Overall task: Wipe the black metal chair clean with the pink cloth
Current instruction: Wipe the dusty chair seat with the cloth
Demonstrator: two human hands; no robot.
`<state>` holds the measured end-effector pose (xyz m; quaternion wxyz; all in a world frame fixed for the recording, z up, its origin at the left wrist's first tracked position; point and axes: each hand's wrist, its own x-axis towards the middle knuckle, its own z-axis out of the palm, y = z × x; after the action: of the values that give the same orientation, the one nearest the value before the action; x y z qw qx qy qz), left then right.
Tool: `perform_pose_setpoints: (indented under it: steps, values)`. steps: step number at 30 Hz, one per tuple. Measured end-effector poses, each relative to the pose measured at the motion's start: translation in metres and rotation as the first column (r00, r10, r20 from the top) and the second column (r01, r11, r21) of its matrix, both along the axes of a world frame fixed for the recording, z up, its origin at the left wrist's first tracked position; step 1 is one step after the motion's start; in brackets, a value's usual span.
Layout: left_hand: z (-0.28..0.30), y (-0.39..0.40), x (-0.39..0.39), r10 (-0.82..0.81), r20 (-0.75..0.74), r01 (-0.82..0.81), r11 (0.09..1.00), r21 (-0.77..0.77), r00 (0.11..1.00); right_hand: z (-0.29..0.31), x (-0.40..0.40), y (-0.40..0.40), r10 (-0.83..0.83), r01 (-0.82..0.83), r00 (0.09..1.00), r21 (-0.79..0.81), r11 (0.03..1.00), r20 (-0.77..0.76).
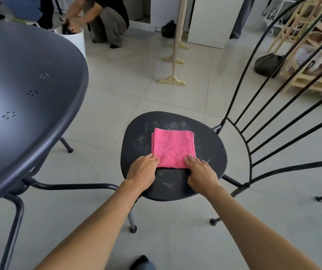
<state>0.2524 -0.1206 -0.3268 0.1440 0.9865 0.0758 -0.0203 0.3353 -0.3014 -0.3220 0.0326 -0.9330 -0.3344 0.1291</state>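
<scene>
The black metal chair (pixel 136 133) stands in the middle of the view, its round seat smeared with whitish dust and its wire backrest (pixel 273 106) fanning up to the right. A folded pink cloth (pixel 172 147) lies flat on the seat. My left hand (pixel 142 170) pinches the cloth's near left corner. My right hand (pixel 201 172) holds the near right corner, fingertips on top of the fabric. Both hands rest on the seat's front half.
A large dark round metal table (pixel 25 84) fills the left side, its legs near the chair. A crouching person (pixel 105 18) by a white bucket (pixel 74 38) is at the back. Wooden stand feet (pixel 172 79) and wooden shelving (pixel 312 61) stand behind on the tiled floor.
</scene>
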Motion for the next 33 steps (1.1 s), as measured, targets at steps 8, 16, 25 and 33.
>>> perform_pose_setpoints:
  steps: [8,16,25,33]
  values:
    - [-0.01,0.044,0.002,0.385,0.182,-0.326,0.901,-0.286,0.905,-0.001,0.032,0.028,-0.125,0.091,0.982,0.231,0.969,0.138]
    - [-0.034,0.083,0.014,0.687,-0.09,-0.623,0.587,-0.517,0.721,-0.035,0.054,0.084,-0.016,0.021,0.999,0.185,0.982,-0.027]
    - [-0.038,0.07,0.013,0.728,-0.197,-0.66,0.429,-0.617,0.657,-0.046,0.051,0.082,0.014,-0.018,1.0,0.141,0.99,0.027]
    - [-0.036,0.074,0.016,0.705,-0.2,-0.652,0.459,-0.603,0.681,-0.046,0.055,0.088,0.001,-0.008,0.998,0.117,0.993,0.063]
